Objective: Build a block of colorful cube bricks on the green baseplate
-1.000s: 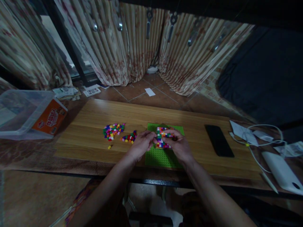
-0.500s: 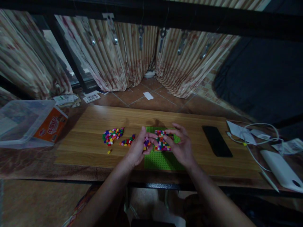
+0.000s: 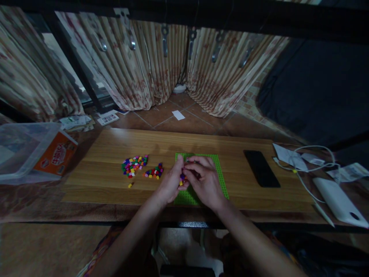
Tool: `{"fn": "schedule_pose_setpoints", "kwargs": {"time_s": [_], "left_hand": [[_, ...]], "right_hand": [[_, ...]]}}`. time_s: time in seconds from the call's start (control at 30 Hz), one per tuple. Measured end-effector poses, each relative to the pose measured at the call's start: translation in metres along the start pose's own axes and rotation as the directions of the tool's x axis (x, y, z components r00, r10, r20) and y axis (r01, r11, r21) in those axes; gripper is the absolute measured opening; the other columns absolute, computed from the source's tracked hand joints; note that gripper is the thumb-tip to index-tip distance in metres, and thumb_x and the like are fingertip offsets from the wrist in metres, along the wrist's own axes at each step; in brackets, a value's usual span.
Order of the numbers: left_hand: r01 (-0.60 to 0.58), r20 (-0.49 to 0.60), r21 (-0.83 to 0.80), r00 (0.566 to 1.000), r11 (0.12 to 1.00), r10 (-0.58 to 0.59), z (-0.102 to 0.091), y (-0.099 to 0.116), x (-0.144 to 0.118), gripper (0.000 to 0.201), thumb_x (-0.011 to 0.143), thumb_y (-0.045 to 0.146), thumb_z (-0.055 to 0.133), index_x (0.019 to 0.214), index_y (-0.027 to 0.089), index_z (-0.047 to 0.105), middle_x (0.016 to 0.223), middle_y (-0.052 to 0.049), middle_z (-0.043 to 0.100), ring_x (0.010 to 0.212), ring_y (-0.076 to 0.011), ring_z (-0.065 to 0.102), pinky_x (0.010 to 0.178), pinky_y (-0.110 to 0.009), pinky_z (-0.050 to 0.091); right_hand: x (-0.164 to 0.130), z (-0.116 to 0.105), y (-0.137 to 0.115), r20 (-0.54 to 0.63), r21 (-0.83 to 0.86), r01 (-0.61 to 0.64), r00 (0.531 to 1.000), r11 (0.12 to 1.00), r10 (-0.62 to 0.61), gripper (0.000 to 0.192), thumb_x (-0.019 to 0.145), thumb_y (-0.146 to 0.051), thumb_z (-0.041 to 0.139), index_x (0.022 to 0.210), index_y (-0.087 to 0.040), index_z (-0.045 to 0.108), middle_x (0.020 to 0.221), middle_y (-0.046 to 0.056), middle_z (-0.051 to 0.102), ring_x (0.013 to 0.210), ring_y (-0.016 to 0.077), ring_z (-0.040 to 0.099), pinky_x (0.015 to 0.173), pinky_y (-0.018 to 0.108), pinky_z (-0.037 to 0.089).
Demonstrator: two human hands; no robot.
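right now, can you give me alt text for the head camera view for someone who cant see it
The left hand and right hand meet over a green baseplate on a wooden board, pinching a few small coloured bricks between them. Two loose piles of bricks lie to the left, a black phone to the right.

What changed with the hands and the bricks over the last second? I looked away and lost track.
The right hand moved left across the green baseplate and now covers the colourful brick patch, meeting the left hand, which holds a few small bricks at its fingertips. The two loose brick piles, the lone yellow brick and the black phone stayed put.
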State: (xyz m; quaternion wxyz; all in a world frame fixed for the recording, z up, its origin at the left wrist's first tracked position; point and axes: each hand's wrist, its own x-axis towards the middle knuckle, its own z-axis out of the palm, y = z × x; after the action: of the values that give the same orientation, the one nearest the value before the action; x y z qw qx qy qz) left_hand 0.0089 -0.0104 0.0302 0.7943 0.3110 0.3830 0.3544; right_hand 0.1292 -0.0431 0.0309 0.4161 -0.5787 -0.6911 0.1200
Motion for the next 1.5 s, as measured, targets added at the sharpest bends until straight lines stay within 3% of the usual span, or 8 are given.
{"fn": "schedule_pose_setpoints", "kwargs": {"time_s": [0.23,0.37,0.53,0.67,0.8,0.93,1.3,1.5], "left_hand": [[-0.086,0.006,0.086,0.996,0.993,0.086,-0.006,0.006,0.001,0.047,0.078,0.059,0.059,0.082,0.012,0.061,0.061,-0.001,0.056,0.038,-0.0032,0.034,0.037,-0.019,0.012],[-0.139,-0.101,0.137,0.983,0.981,0.153,-0.011,0.009,0.001,0.039,0.076,0.050,0.066,0.083,0.012,0.064,0.060,-0.001,0.058,0.040,-0.0036,0.034,0.038,-0.019,0.014],[-0.139,-0.126,0.176,0.979,0.975,0.162,-0.015,0.007,0.004,0.031,0.075,0.042,0.066,0.081,0.012,0.064,0.060,0.000,0.057,0.039,-0.0030,0.033,0.039,-0.020,0.014],[-0.130,-0.123,0.200,0.980,0.971,0.157,-0.015,0.006,0.004,0.027,0.074,0.038,0.067,0.081,0.012,0.064,0.060,0.000,0.057,0.038,-0.0029,0.033,0.038,-0.020,0.015],[-0.137,-0.093,0.231,0.982,0.963,0.163,-0.015,0.006,0.005,0.022,0.074,0.034,0.066,0.078,0.013,0.062,0.061,0.001,0.057,0.039,-0.0027,0.033,0.038,-0.020,0.015],[-0.140,-0.086,0.264,0.982,0.954,0.169,-0.015,0.004,0.006,0.021,0.075,0.034,0.065,0.074,0.013,0.060,0.062,0.001,0.057,0.039,-0.0027,0.033,0.038,-0.021,0.016],[-0.121,-0.089,0.288,0.984,0.950,0.152,-0.016,0.002,0.006,0.020,0.077,0.033,0.064,0.076,0.013,0.060,0.060,0.002,0.056,0.039,-0.0025,0.032,0.038,-0.020,0.016],[-0.132,-0.096,0.299,0.981,0.945,0.167,-0.016,0.001,0.005,0.019,0.077,0.032,0.063,0.076,0.013,0.060,0.060,0.002,0.056,0.040,-0.0030,0.033,0.038,-0.020,0.017]], "right_hand": [[0.007,-0.019,0.015,-0.091,0.174,-0.146,0.982,0.974,0.163,0.017,0.089,-0.034,0.056,0.087,-0.023,0.068,0.093,0.004,0.071,0.091,0.0207,0.064,0.085,0.037,0.048],[0.010,-0.027,0.031,-0.084,0.415,-0.293,0.930,0.861,0.357,0.019,0.083,-0.040,0.063,0.083,-0.021,0.067,0.074,0.001,0.070,0.068,0.0174,0.066,0.067,0.031,0.053],[0.012,-0.032,0.035,-0.001,0.535,-0.357,0.906,0.766,0.423,0.018,0.071,-0.037,0.074,0.075,-0.020,0.070,0.067,-0.001,0.069,0.059,0.0138,0.063,0.058,0.028,0.053],[0.009,-0.031,0.041,0.044,0.482,-0.354,0.923,0.801,0.382,0.015,0.071,-0.035,0.075,0.076,-0.022,0.073,0.070,0.000,0.071,0.063,0.0156,0.064,0.062,0.030,0.053],[0.005,-0.030,0.042,0.051,0.251,-0.179,0.984,0.951,0.172,0.010,0.081,-0.030,0.067,0.084,-0.024,0.074,0.085,0.002,0.072,0.077,0.0184,0.066,0.071,0.033,0.052],[0.004,-0.031,0.036,0.145,0.043,-0.047,0.989,0.998,0.040,0.017,0.088,-0.025,0.056,0.092,-0.024,0.072,0.090,0.004,0.069,0.083,0.0195,0.066,0.074,0.033,0.051],[0.003,-0.027,0.036,0.198,-0.072,0.005,0.980,0.997,0.009,0.011,0.089,-0.026,0.056,0.085,-0.022,0.066,0.085,0.003,0.065,0.078,0.0189,0.063,0.072,0.032,0.048],[0.002,-0.030,0.035,0.138,0.013,-0.032,0.990,0.999,0.029,0.011,0.089,-0.027,0.059,0.086,-0.022,0.068,0.085,0.003,0.069,0.077,0.0184,0.064,0.071,0.030,0.049]]}}
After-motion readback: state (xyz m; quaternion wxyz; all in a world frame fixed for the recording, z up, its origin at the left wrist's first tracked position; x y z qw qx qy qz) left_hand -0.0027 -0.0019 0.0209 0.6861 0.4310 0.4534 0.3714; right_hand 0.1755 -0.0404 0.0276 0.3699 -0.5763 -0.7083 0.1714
